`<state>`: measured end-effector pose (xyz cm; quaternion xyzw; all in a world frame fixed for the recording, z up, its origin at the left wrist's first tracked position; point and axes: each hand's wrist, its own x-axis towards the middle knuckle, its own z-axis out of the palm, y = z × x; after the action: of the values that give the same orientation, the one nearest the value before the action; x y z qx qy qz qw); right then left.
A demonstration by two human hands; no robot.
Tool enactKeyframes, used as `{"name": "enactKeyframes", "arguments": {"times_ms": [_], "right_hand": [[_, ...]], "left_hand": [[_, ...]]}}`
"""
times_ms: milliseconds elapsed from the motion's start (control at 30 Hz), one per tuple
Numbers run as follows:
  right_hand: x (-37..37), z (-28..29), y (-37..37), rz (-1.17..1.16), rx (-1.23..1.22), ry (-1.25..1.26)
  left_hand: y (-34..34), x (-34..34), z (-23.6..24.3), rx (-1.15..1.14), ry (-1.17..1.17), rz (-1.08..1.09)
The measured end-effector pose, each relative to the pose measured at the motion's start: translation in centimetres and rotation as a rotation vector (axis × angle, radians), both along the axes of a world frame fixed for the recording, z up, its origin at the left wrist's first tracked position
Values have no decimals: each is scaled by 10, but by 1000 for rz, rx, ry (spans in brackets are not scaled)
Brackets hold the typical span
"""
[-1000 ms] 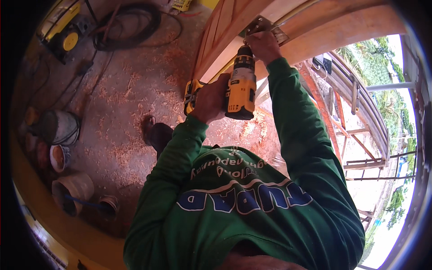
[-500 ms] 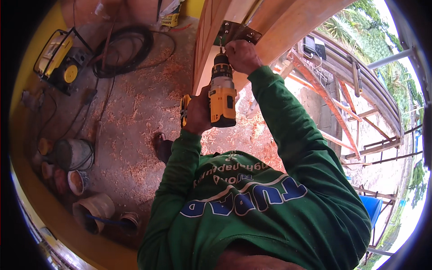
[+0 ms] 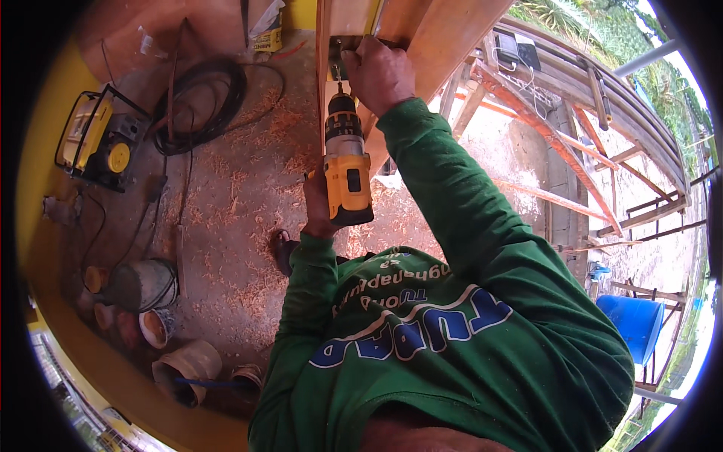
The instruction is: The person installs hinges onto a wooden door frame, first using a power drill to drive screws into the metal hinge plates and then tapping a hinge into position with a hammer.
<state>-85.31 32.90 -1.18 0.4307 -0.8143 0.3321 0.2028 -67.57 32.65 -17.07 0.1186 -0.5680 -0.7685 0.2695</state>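
My left hand (image 3: 316, 211) grips the yellow and black drill (image 3: 348, 184), which points away from me with a bit in its chuck. The bit's tip is at a dark metal hinge plate (image 3: 338, 45) on the wooden door edge and frame (image 3: 425, 38). My right hand (image 3: 379, 75) is closed at the plate, just right of the bit, its fingertips against or near the metal; what they hold, if anything, is hidden.
A yellow and black machine (image 3: 102, 139), coiled black hose (image 3: 203, 113), a bag (image 3: 267, 30) and several buckets (image 3: 139, 286) lie along the left on a shaving-strewn floor (image 3: 233, 218). At right stand timber framing (image 3: 542, 105) and a blue drum (image 3: 631, 324).
The view has turned, so the doorway and drill sit further left and more upright in the picture. My right fingers have shifted from the bit onto the plate's right side; the drill is still held.
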Motion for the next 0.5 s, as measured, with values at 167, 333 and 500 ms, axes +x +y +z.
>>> {"name": "enactKeyframes", "arguments": {"times_ms": [167,333,500], "right_hand": [[-1,-2,-2,-98,-14,-36],[-3,-10,-8,-122,-1,-22],[-5,-13,-16,-75,-23,45]], "left_hand": [[-1,-10,-6,183,86,-28],[-2,-14,4,199,2,6],[-11,-17,-20,-97,-6,47]]}}
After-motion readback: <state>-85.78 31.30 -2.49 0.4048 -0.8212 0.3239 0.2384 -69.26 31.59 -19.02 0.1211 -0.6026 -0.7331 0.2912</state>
